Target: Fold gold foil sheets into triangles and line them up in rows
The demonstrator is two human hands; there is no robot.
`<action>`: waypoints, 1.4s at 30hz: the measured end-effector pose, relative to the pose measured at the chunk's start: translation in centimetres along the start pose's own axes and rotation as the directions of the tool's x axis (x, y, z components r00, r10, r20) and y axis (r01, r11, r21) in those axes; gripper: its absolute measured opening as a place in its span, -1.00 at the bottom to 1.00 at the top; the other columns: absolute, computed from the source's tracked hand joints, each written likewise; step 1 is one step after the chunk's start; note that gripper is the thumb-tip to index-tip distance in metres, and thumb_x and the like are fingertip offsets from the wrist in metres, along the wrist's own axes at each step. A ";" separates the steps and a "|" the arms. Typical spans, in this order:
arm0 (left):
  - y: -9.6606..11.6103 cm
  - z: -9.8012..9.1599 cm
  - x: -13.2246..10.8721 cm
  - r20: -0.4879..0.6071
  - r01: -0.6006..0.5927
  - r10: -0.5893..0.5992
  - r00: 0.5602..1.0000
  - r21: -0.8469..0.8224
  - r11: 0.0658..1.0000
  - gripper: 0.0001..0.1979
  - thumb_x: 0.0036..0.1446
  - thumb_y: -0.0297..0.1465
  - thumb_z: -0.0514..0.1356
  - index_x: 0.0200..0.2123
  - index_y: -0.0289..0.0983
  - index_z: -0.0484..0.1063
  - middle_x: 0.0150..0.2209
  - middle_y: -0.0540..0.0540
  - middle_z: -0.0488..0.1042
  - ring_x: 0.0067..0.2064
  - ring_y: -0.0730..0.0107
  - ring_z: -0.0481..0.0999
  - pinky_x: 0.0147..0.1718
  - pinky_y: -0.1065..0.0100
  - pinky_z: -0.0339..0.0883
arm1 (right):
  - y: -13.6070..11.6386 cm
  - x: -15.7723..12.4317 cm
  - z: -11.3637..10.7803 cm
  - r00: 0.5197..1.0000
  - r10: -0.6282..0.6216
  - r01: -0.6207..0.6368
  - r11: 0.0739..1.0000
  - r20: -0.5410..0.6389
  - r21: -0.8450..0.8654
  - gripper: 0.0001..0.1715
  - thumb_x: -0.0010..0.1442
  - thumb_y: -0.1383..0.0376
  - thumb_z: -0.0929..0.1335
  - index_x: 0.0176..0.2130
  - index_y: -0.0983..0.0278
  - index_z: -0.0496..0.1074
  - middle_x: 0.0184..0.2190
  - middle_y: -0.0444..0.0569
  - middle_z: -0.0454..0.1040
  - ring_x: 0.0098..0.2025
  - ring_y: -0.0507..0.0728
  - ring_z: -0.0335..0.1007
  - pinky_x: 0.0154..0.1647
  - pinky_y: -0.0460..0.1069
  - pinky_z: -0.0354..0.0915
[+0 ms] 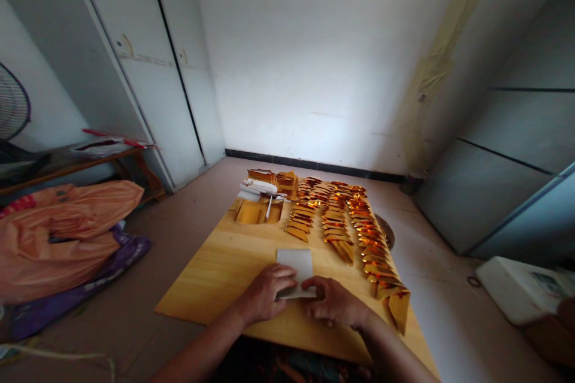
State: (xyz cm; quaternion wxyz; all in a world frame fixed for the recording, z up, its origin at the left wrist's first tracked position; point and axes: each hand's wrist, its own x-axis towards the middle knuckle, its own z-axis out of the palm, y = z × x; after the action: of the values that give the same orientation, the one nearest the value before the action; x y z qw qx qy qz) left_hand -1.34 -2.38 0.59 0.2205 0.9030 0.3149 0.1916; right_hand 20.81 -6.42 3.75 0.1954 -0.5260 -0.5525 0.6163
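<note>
Head view shows a pale grey sheet lying near the front edge of a wooden table, between the person's two bare hands. Left hand reaches in with its fingers laid over the sheet's left side, toward the lower corner. Right hand is at the lower right corner, its fingers bent and the thumb side turned toward the sheet. With both, the fingers hide the contact, so I cannot tell whether either grip is clamped on the paper or only resting against it. Beyond the hands, shiny folded gold pieces stand overlapped in a left row, a middle row and a right row, the last running along the table's right side. At the far left corner lie flat gold pieces, with white papers just behind them. On the floor, well to the left of the table, an orange bag lies partly over a purple bag; a white box sits on the right.
</note>
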 end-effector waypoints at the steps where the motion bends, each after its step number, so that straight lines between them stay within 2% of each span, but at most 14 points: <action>1: -0.1 -0.1 0.1 -0.011 0.012 -0.012 1.000 -0.027 1.000 -0.67 0.01 -0.43 0.18 -0.10 -0.21 0.51 0.02 -0.12 0.48 0.07 0.21 0.41 0.10 0.21 0.23 | -0.3 -0.3 -0.4 0.997 -0.071 0.071 0.992 0.000 -0.108 -0.34 -0.22 0.36 0.45 -0.05 0.29 0.38 -0.55 -0.26 0.35 -0.56 -0.05 0.23 -0.54 -0.15 0.15; 3: -0.3 -0.4 0.5 -0.026 0.046 -0.049 0.998 -0.085 0.995 -0.72 0.07 -0.42 0.13 -0.15 -0.23 0.53 -0.06 -0.11 0.53 0.00 0.26 0.46 0.04 0.28 0.26 | -0.8 -0.7 -1.2 0.970 -0.205 0.159 0.943 -0.133 -0.294 -0.42 -0.14 0.40 0.41 -0.05 0.25 0.40 -0.46 -0.18 0.40 -0.43 0.00 0.29 -0.43 -0.13 0.21; 5: -0.3 -0.9 1.0 -0.013 0.088 -0.091 0.996 -0.139 0.986 -0.73 0.07 -0.42 0.11 -0.19 -0.25 0.54 -0.14 -0.09 0.56 -0.08 0.30 0.50 -0.02 0.33 0.30 | -1.1 -0.6 -1.5 0.884 -0.421 0.307 0.850 -0.203 -0.429 -0.49 -0.13 0.41 0.39 -0.10 0.24 0.43 -0.23 -0.05 0.44 -0.21 0.07 0.34 -0.22 -0.07 0.26; 7: -0.2 -1.4 1.8 0.017 0.164 -0.164 0.986 -0.178 0.970 -0.75 0.06 -0.42 0.11 -0.24 -0.27 0.55 -0.22 -0.07 0.58 -0.18 0.31 0.53 -0.13 0.38 0.34 | -0.9 0.4 -1.4 0.801 -0.571 0.456 0.777 -0.181 -0.433 -0.53 -0.09 0.37 0.37 -0.10 0.24 0.42 -0.09 0.00 0.41 -0.06 0.12 0.31 -0.10 -0.04 0.25; 9: -0.3 -1.9 2.6 0.021 0.264 -0.266 0.964 -0.202 0.943 -0.76 0.05 -0.43 0.10 -0.30 -0.29 0.56 -0.33 -0.05 0.59 -0.27 0.33 0.53 -0.23 0.40 0.35 | -0.3 1.9 -1.0 0.773 -0.592 0.491 0.787 -0.231 -0.374 -0.68 0.02 0.29 0.32 -0.16 0.27 0.41 -0.19 -0.01 0.45 -0.14 0.10 0.35 -0.15 -0.05 0.27; 11: -0.6 -1.9 3.3 0.003 0.306 -0.316 0.949 -0.251 0.918 -0.75 0.02 -0.45 0.11 -0.26 -0.28 0.54 -0.29 -0.04 0.59 -0.24 0.33 0.53 -0.22 0.41 0.36 | 0.5 3.7 -0.5 0.760 -0.520 0.411 0.849 -0.389 -0.332 -0.77 0.14 0.22 0.24 -0.30 0.29 0.41 -0.37 -0.05 0.46 -0.31 0.07 0.36 -0.28 -0.08 0.27; 13: -1.2 -1.6 3.7 -0.073 0.327 -0.360 0.930 -0.281 0.902 -0.64 -0.06 -0.49 0.17 -0.13 -0.26 0.50 -0.19 -0.04 0.57 -0.18 0.33 0.52 -0.15 0.40 0.36 | 1.1 5.4 -0.2 0.721 -0.458 0.328 0.886 -0.520 -0.326 -0.75 0.17 0.19 0.22 -0.37 0.28 0.39 -0.47 -0.09 0.43 -0.39 0.06 0.33 -0.37 -0.10 0.23; 16: -2.6 -0.5 3.9 -0.250 0.317 -0.381 0.890 -0.262 0.912 -0.40 -0.20 -0.57 0.24 0.02 -0.26 0.38 -0.13 -0.09 0.49 -0.13 0.32 0.48 -0.09 0.34 0.36 | 1.3 7.0 0.1 0.681 -0.452 0.229 0.879 -0.576 -0.418 -0.79 0.14 0.26 0.22 -0.42 0.27 0.37 -0.54 -0.13 0.39 -0.46 0.04 0.28 -0.43 -0.12 0.16; 20: -3.9 1.4 4.0 -0.430 0.273 -0.347 0.833 -0.226 0.935 -0.41 -0.15 -0.59 0.21 0.04 -0.21 0.33 -0.12 -0.07 0.40 -0.19 0.40 0.48 -0.15 0.31 0.42 | 0.5 7.7 0.1 0.657 -0.478 0.090 0.818 -0.583 -0.568 -0.81 0.12 0.40 0.20 -0.46 0.27 0.34 -0.53 -0.11 0.39 -0.47 0.02 0.28 -0.43 -0.14 0.11; 24: -4.0 2.2 4.5 -0.506 0.299 -0.317 0.802 -0.119 0.947 -0.55 -0.11 -0.61 0.18 -0.09 -0.21 0.40 0.00 -0.12 0.32 -0.03 0.31 0.45 -0.04 0.28 0.40 | 0.2 7.9 0.3 0.653 -0.486 -0.059 0.732 -0.581 -0.679 -0.85 0.12 0.45 0.23 -0.43 0.28 0.33 -0.46 -0.09 0.41 -0.43 0.00 0.29 -0.43 -0.15 0.07; 29: -3.9 2.4 5.0 -0.482 0.280 -0.255 0.838 -0.020 0.960 -0.65 -0.07 -0.61 0.19 -0.17 -0.24 0.43 0.14 -0.17 0.24 0.02 0.27 0.44 0.06 0.24 0.35 | 0.5 7.9 0.7 0.664 -0.482 -0.229 0.596 -0.571 -0.769 -0.88 0.23 0.36 0.23 -0.32 0.28 0.34 -0.37 -0.08 0.41 -0.49 -0.02 0.29 -0.52 -0.11 -0.01; 33: -4.2 2.5 5.1 -0.468 0.253 -0.220 0.856 0.010 0.967 -0.70 -0.05 -0.58 0.22 -0.19 -0.27 0.44 0.16 -0.22 0.22 0.10 0.19 0.39 0.10 0.18 0.30 | 0.6 7.7 1.1 0.664 -0.511 -0.278 0.509 -0.546 -0.815 -0.87 0.26 0.34 0.22 -0.31 0.29 0.33 -0.37 -0.03 0.41 -0.45 0.01 0.35 -0.53 -0.09 0.01; 39: -4.8 2.1 5.2 -0.532 0.294 -0.274 0.801 -0.048 0.955 -0.73 -0.06 -0.56 0.22 -0.22 -0.25 0.46 0.06 -0.16 0.33 0.08 0.22 0.40 0.09 0.19 0.32 | 0.0 7.4 1.3 0.677 -0.481 -0.321 0.488 -0.556 -0.812 -0.86 0.25 0.35 0.21 -0.30 0.28 0.34 -0.36 -0.02 0.42 -0.46 0.03 0.36 -0.55 -0.09 0.03; 42: -4.9 1.8 4.7 -0.480 0.297 -0.301 0.824 -0.087 0.951 -0.72 -0.09 -0.56 0.23 -0.23 -0.25 0.46 0.05 -0.16 0.33 0.11 0.20 0.37 0.07 0.20 0.33 | -0.3 7.2 1.4 0.695 -0.466 -0.316 0.486 -0.547 -0.815 -0.87 0.24 0.35 0.22 -0.29 0.29 0.35 -0.36 -0.01 0.41 -0.45 0.04 0.37 -0.56 -0.09 0.04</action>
State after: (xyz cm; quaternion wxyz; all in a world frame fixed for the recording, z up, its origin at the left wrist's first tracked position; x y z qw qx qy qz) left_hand 0.59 3.62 -2.48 0.1650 0.7639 0.4970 0.3771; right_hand 16.83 -1.04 0.66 0.1287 -0.7156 -0.6863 -0.0176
